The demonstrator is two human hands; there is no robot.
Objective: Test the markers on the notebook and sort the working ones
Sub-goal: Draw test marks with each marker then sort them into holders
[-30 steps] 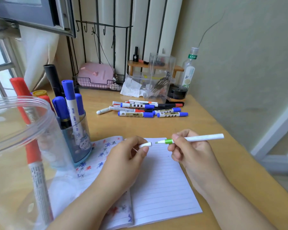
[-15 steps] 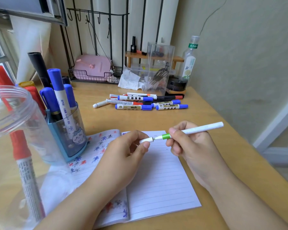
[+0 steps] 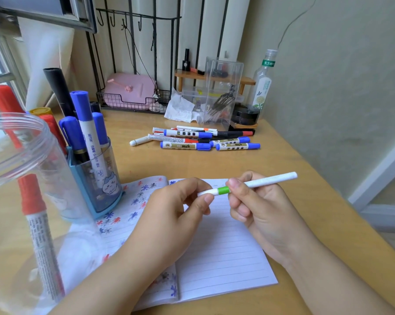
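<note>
Above the open notebook [image 3: 214,258], left hand [image 3: 169,221] pinches the white cap [image 3: 206,192] onto the green-banded marker [image 3: 260,181] gripped by the right hand [image 3: 260,210]; loose marker pile [image 3: 198,139] at 12 o'clock, blue cup [image 3: 101,192] at 10

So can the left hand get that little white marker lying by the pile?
Probably not yet: the left hand is pinching the cap. The desk up to the white marker looks free.
</note>
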